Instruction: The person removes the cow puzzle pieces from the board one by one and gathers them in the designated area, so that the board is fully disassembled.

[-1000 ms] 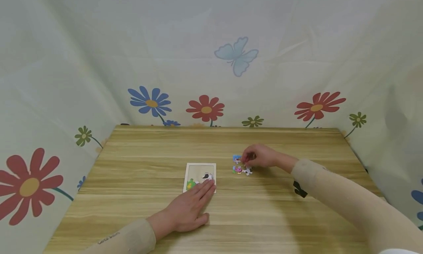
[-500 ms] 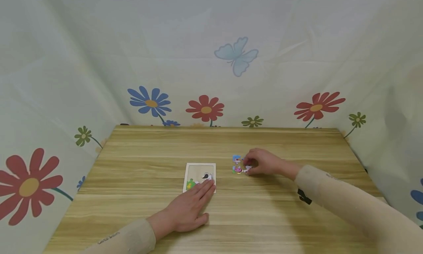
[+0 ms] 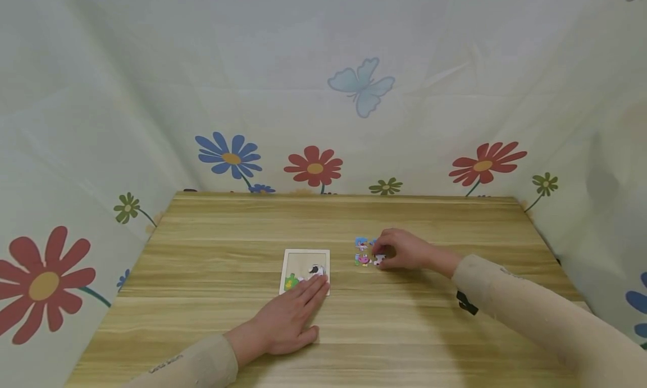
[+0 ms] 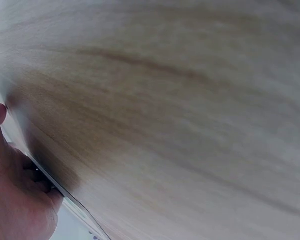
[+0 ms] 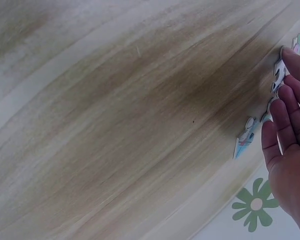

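My left hand [image 3: 283, 319] lies with straight fingers over the lower edge of a puzzle tray [image 3: 284, 264]. A green-and-yellow puzzle piece [image 3: 291, 282] and a black-and-white one [image 3: 317, 269] show in the tray, partly covered by the fingers. To the right, my right hand [image 3: 404, 249] pinches a black-and-white puzzle piece [image 5: 278, 72] between thumb and fingertips, at the table's surface. Close left of that hand lie a blue piece [image 3: 361, 242] and a pink piece [image 3: 363, 259]. Another light blue piece [image 5: 244, 140] is in the right wrist view, mostly hidden by the fingers from the head view.
The wood-grain table [image 3: 227, 225] ends at the back against a white curtain [image 3: 253, 85] printed with flowers and a butterfly. Similar cloth hangs on both sides. A dark strap piece [image 3: 466, 302] shows under the right sleeve [image 3: 531, 304].
My right hand has come down slightly to the right and its thumb and fingers have closed around the black-and-white piece. My left hand and the tray have stayed put.
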`<state>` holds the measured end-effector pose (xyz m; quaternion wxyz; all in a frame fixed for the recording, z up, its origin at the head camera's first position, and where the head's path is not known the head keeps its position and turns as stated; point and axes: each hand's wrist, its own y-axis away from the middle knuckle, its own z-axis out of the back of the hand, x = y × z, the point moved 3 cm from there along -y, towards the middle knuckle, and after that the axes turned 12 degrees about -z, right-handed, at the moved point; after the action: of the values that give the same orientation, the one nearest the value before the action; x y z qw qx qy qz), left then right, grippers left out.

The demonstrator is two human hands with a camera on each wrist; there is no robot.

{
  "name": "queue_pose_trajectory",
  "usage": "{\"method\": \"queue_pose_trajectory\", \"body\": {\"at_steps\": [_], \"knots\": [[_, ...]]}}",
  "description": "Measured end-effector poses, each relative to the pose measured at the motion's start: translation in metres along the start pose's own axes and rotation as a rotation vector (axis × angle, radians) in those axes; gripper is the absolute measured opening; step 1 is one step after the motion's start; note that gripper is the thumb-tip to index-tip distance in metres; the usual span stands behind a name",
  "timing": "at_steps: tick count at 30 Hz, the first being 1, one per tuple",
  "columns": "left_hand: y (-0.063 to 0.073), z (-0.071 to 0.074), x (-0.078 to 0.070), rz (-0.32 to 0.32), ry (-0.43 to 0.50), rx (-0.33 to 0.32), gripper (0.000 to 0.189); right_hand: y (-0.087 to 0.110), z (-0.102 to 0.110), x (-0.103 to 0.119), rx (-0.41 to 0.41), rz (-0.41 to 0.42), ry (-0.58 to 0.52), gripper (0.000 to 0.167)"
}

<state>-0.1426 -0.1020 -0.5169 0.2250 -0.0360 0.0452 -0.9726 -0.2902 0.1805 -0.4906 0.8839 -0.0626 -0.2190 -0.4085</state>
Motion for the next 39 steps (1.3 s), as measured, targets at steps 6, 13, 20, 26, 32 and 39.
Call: {"method": "queue_pose_trajectory", "body": {"at_steps": [6,13,20,26,32,39], "knots": [[0.000,-0.001,0.001,-0.005,-0.004,0.001,0.076,0.000,0.002,0.002,-0.001,-0.013,-0.006,0.027],[0.001,-0.001,0.001,-0.003,0.002,0.013,0.076,0.000,0.014,0.007,0.004,-0.028,-0.040,0.029],[0.001,-0.001,0.000,0.002,0.009,0.017,0.076,0.000,0.019,0.009,0.021,-0.033,-0.027,0.030],[0.002,0.000,0.001,0.004,0.007,0.012,0.076,-0.001,0.011,0.006,0.021,-0.008,-0.013,0.028],[0.001,0.000,0.001,-0.002,0.003,0.013,0.076,0.000,0.005,0.006,0.006,0.021,0.020,0.028],[0.001,-0.001,0.001,0.002,0.007,0.010,0.076,0.002,0.003,0.008,-0.019,0.041,0.053,0.028]]}}
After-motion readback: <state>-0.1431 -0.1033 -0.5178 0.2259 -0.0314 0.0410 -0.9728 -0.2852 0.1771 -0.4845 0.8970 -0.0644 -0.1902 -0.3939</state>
